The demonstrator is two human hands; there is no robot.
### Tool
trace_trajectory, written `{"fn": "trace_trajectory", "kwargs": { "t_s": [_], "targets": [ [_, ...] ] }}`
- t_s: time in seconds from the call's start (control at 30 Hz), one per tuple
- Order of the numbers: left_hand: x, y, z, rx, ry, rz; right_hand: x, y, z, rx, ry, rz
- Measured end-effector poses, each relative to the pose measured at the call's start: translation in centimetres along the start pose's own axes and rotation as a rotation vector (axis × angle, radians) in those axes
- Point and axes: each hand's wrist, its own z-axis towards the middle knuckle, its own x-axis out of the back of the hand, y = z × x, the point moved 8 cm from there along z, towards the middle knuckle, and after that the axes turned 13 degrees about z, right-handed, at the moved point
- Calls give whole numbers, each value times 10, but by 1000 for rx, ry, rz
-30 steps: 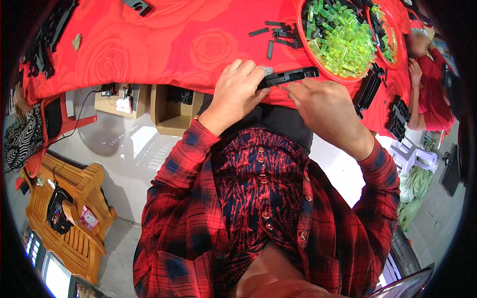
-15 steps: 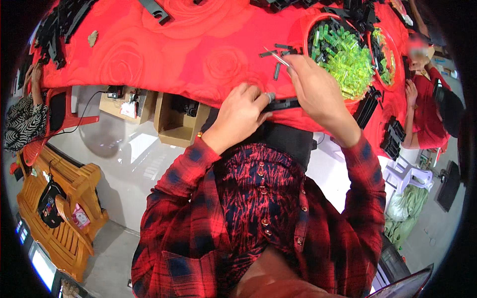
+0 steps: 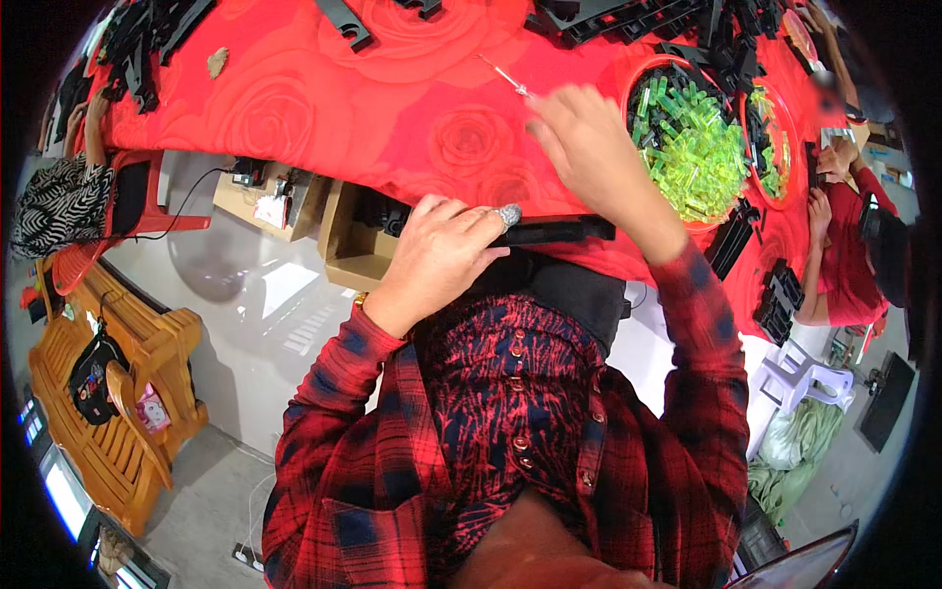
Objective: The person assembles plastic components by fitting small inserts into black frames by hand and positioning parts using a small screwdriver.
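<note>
My left hand (image 3: 444,253) is closed around the left end of a long black plastic bar (image 3: 554,232), its fingers curled and partly hiding that end. The bar lies level along the near edge of the table, and its right end sticks out below my right wrist. Above and beyond it, my right hand (image 3: 601,147) is raised with its back toward me. A thin pointed metal tool (image 3: 505,75) reaches out from its fingertips toward the far left. The grip on the tool is partly hidden.
Right of my right hand stands a red basket (image 3: 628,74) of green translucent pieces (image 3: 692,147), with a smaller red basket (image 3: 791,128) beside it. Black plastic parts (image 3: 628,22) lie along the far side of the red tablecloth (image 3: 285,118). People sit at both sides; a cardboard box (image 3: 358,270) stands below.
My right hand has lifted away from the bar with the metal tool, whose tip now points farther out. My left hand has shifted slightly left and nearer. The whole view has shifted a little.
</note>
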Motion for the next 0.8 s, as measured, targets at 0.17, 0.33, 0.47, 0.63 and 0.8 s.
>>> {"fn": "trace_trajectory", "kwargs": {
  "t_s": [0.17,0.33,0.47,0.63,0.8],
  "targets": [
    [18,-1,15,-112,81,30,3,-21,-69,-120,-451,482],
    [29,4,29,-37,268,66,9,-20,-107,-548,-311,714],
    [9,-3,18,266,334,-494,0,-24,-129,-804,-7,903],
    [-50,27,8,505,-49,-1244,-21,-39,-143,-838,239,926],
    [-54,20,0,525,-6,-1119,-16,-66,-143,-649,7,712]
  ]
}}
